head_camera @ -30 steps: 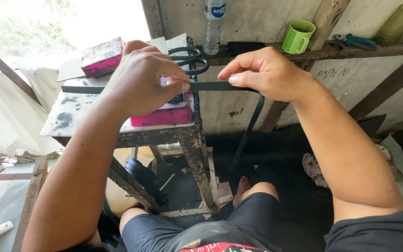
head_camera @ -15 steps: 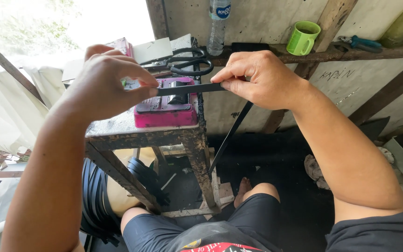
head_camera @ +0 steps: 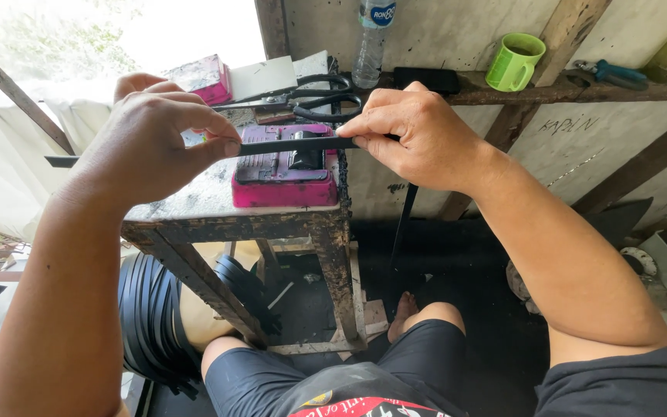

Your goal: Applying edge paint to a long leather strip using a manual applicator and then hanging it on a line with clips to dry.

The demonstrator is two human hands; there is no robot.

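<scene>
Fingers of the left hand (head_camera: pixel 148 147) are pinched narrowly on a black strap (head_camera: pixel 295 144), and those of the right hand (head_camera: pixel 418 139) are closed on the same strap, which is held level just above a pink device (head_camera: pixel 283 174). The device is set on a worn, paint-stained wooden stool (head_camera: pixel 194 205), with black scissors (head_camera: pixel 310 96) and a second pink block (head_camera: pixel 206 77) lying behind it. A rough wooden ledge (head_camera: pixel 619 91) is fixed along the stained wall; on it are stood a green mug (head_camera: pixel 513 63), contents unseen, a clear plastic bottle (head_camera: pixel 370 46), and blue-handled pliers (head_camera: pixel 607 73). A bundle of black straps (head_camera: pixel 148 316) is seen under the stool
</scene>
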